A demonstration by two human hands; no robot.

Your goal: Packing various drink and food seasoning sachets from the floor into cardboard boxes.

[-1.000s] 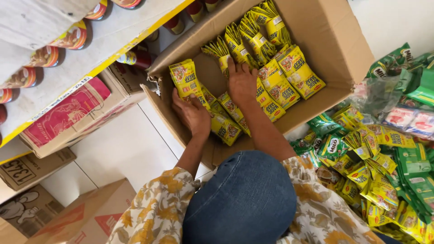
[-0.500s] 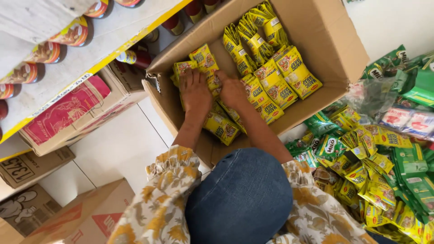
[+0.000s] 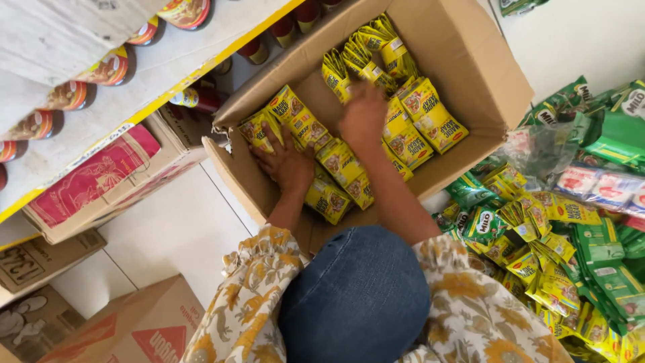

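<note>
**Yellow sachets sorted inside open carton**

Pictured deep in a cardboard box [image 3: 470, 74] of yellow sachet strips [image 3: 336, 168]. Left hand [image 3: 285, 158] spread flat, pressing packs toward the near-left wall, seemingly to level them. Right hand [image 3: 363, 114] blurred above the middle row; grip impossible to tell. Bare cardboard showing along the far-right wall. Green packets [image 3: 591, 262] heaped just outside.
</note>
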